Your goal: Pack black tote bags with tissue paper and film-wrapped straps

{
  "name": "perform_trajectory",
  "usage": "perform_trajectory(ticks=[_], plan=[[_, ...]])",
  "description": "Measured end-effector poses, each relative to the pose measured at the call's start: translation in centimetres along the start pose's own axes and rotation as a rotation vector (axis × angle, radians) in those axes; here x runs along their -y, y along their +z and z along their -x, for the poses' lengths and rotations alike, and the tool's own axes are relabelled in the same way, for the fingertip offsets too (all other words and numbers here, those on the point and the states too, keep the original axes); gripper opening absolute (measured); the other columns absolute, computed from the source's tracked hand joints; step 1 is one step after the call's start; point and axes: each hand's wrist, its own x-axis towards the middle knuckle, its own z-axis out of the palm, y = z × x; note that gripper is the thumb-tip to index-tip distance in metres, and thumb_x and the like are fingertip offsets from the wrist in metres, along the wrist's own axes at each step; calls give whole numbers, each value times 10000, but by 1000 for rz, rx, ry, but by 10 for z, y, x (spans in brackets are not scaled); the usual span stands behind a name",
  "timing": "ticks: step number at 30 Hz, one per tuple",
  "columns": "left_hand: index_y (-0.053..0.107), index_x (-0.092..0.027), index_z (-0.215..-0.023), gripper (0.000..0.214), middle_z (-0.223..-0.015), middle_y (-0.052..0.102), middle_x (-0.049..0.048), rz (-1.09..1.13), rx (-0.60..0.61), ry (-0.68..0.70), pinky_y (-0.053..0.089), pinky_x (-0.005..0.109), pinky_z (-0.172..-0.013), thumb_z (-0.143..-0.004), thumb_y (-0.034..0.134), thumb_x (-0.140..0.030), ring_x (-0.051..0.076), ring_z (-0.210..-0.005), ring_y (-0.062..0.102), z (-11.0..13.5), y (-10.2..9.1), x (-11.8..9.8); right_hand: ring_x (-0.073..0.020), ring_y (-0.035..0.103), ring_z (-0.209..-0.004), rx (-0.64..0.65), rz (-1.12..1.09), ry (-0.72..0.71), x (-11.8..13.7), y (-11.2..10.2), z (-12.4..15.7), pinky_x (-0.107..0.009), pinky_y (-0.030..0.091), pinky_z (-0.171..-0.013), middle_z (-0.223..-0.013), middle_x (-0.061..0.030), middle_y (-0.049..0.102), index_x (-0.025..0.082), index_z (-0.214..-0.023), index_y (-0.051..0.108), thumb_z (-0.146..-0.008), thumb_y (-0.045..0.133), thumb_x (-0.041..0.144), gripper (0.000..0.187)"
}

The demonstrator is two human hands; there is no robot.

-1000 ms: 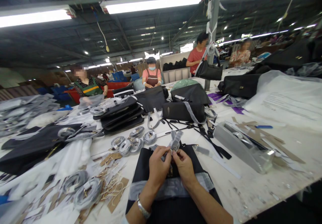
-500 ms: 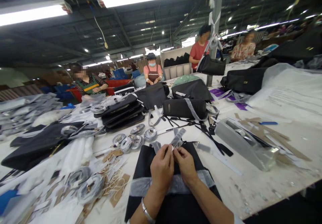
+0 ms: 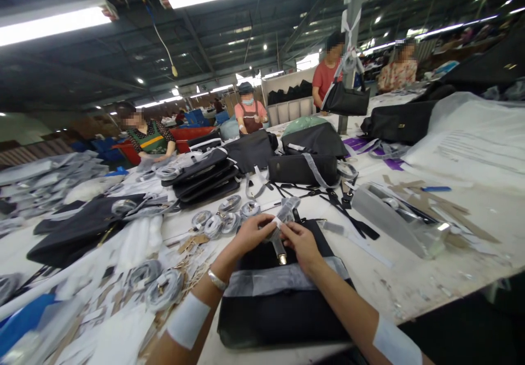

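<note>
A black bag (image 3: 283, 310) lies flat on the white table (image 3: 410, 277) right in front of me, a clear plastic band across its middle. Above its top edge my left hand (image 3: 251, 233) and my right hand (image 3: 301, 242) meet, both pinching a strip of clear grey wrapping film (image 3: 286, 212). A gold metal fitting (image 3: 280, 254) on the bag shows just under my fingers. A silver bracelet sits on my left wrist.
Rolled wrapped straps (image 3: 223, 220) lie beyond my hands, paper tags (image 3: 188, 266) and more rolls to the left. A grey tape dispenser (image 3: 394, 220) stands at the right. Stacked black bags (image 3: 205, 176) and a long black bag (image 3: 303, 169) lie farther back. Other people work across the table.
My hands moved forward to the bag's top edge and my arms stretched out. The film strip dropped lower between my fingers, and the gold fitting came into view.
</note>
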Motion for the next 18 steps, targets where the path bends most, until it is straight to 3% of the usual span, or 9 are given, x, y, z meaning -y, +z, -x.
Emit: perform_trajectory(ticks=[3, 8, 13, 18], plan=[[755, -164, -882, 333, -864, 729, 50, 84, 97, -61, 487, 261, -714, -784, 708, -479, 188, -788, 644, -16, -11, -9, -90, 597, -612, -9, -16, 97, 18, 7, -9, -133, 453, -471, -704, 0, 656, 158, -802, 729, -656, 871, 414, 327], [712, -137, -887, 364, -740, 687, 35, 247, 126, -188, 413, 213, -541, -769, 707, -481, 127, -591, 586, -33, -18, -15, -66, 587, -529, -2, -10, 170, 44, 16, -28, -119, 478, -457, -658, -3, 659, 144, -756, 688, -732, 837, 330, 240], [704, -120, -828, 309, -719, 694, 52, 353, 94, -267, 442, 217, -530, -729, 728, -412, 133, -574, 596, -50, -23, -16, -75, 580, -465, 36, 68, 196, 62, 22, -50, -121, 464, -409, -595, -19, 661, 139, -739, 679, -754, 826, 326, 238], [698, -114, -781, 297, -725, 720, 87, 399, 41, -312, 523, 263, -611, -737, 729, -407, 169, -618, 640, -62, -35, -17, -109, 620, -513, 111, 213, 114, 82, 14, -60, -167, 498, -429, -718, -91, 726, 133, -729, 715, -737, 829, 371, 263]])
